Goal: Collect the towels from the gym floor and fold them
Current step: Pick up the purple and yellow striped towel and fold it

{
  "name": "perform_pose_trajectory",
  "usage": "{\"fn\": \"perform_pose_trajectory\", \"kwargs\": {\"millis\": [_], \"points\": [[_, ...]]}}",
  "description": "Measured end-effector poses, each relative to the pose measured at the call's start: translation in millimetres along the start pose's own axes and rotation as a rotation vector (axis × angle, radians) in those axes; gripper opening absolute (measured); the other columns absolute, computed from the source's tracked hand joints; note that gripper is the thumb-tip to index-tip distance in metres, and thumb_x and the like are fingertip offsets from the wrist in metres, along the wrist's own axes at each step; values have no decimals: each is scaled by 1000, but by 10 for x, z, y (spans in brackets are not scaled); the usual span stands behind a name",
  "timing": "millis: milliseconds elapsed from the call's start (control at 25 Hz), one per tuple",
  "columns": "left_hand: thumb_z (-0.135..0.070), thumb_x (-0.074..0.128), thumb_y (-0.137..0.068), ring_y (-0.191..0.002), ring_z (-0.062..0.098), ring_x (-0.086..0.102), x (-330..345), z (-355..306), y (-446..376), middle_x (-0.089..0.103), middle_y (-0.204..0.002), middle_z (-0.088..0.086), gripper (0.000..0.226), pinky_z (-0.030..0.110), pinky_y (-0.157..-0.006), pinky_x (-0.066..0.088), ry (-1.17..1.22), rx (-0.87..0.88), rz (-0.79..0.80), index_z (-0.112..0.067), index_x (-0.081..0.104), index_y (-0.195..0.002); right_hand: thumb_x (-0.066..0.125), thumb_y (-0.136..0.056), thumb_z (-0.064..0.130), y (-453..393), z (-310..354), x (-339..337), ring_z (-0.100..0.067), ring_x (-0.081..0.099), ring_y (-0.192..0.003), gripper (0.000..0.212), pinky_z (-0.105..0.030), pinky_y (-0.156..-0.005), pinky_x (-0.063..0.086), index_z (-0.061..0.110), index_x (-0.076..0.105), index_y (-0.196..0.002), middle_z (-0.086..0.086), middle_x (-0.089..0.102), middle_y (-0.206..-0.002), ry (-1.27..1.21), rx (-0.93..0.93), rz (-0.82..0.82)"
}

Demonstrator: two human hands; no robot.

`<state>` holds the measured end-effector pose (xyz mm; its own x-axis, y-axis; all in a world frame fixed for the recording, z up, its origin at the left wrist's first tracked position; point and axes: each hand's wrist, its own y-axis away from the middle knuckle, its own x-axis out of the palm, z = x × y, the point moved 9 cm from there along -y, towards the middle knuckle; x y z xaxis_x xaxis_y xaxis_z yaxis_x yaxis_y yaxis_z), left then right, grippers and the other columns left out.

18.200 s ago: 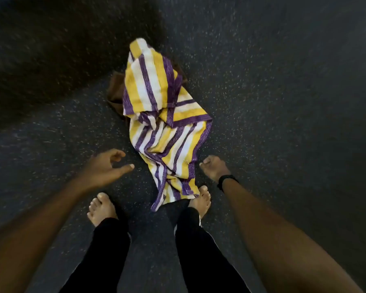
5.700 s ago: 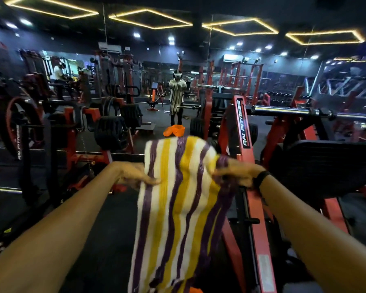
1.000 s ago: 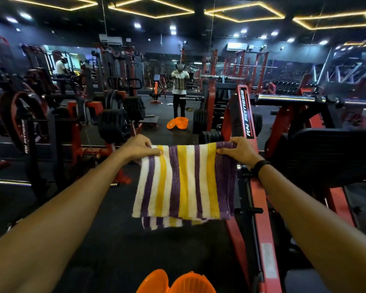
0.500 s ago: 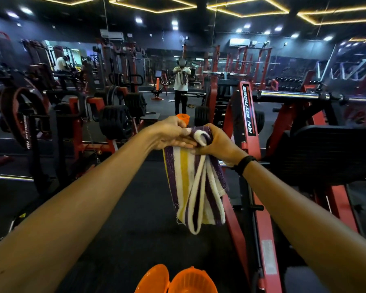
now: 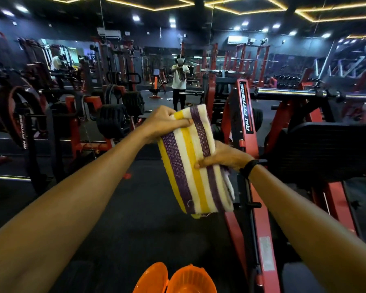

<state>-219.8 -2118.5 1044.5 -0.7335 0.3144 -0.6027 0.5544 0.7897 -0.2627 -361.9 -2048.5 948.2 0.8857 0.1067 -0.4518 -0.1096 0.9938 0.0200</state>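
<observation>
Two bare hands hold a folded purple, yellow and white striped cotton towel (image 5: 195,159) in the air: the left hand (image 5: 164,121) pinches its top edge, the right hand (image 5: 222,156) grips its right side. Just right of the towel stands a red steel machine frame (image 5: 244,115) lettered "RN FITNESS", the same words showing on a dark curved pad (image 5: 21,132) far left of it. Below the towel sit two orange plastic cones (image 5: 175,280) on the dark rubber floor (image 5: 135,218).

Person, head-camera view. Both forearms are bare to the lower frame edge, with no sleeve showing on either. The left hand (image 5: 163,123) carries no ring, band or glove. The right hand (image 5: 222,155) is likewise ungloved; at its wrist sits a narrow black wristband (image 5: 248,167), plain and matte, with no marking legible on it. Fingernails are short and unpainted where they can be made out.
</observation>
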Motion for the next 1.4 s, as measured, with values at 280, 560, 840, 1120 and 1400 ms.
{"fn": "perform_pose_trajectory", "kwargs": {"millis": [280,560,840,1120,1400], "points": [[-37,75,-78,-64,16,69,-272,625,1,72,-85,8,27,28,-65,55,392,-250,-50,-11,68,-85,63,-85,-4,212,-576,12,-14,70,-77,34,-26,-62,57,8,55,-116,-5,69,-95,-135,203,129],[-40,73,-79,-71,18,68,-34,1707,162,72,-91,7,26,29,-68,53,425,-489,-97,-15,69,-85,68,-85,8,-7,-638,-271,-18,67,-94,35,-29,-80,56,10,62,-119,-9,68,-110,-92,95,-149],[-30,72,-83,-84,19,59,895,2923,425,61,-93,5,30,26,-66,42,198,-570,-131,-13,60,-104,74,-79,4,-327,-1646,347,7,60,-64,23,-9,-60,46,11,66,-100,6,65,-83,128,221,-43],[-28,68,-86,-109,25,59,2595,4600,1210,61,-118,11,44,30,-88,46,-3,-771,203,-10,55,-124,76,-76,9,-130,-4172,1255,-8,57,-73,21,-10,-53,41,21,63,-87,2,64,-81,210,595,-13],[-23,67,-86,-101,24,61,4133,6065,2120,63,-111,12,32,26,-79,43,-39,-848,471,-11,59,-114,70,-79,8,577,-6342,2233,-26,66,-75,27,-45,-64,57,16,63,-104,-12,67,-89,10,901,-289]]}}
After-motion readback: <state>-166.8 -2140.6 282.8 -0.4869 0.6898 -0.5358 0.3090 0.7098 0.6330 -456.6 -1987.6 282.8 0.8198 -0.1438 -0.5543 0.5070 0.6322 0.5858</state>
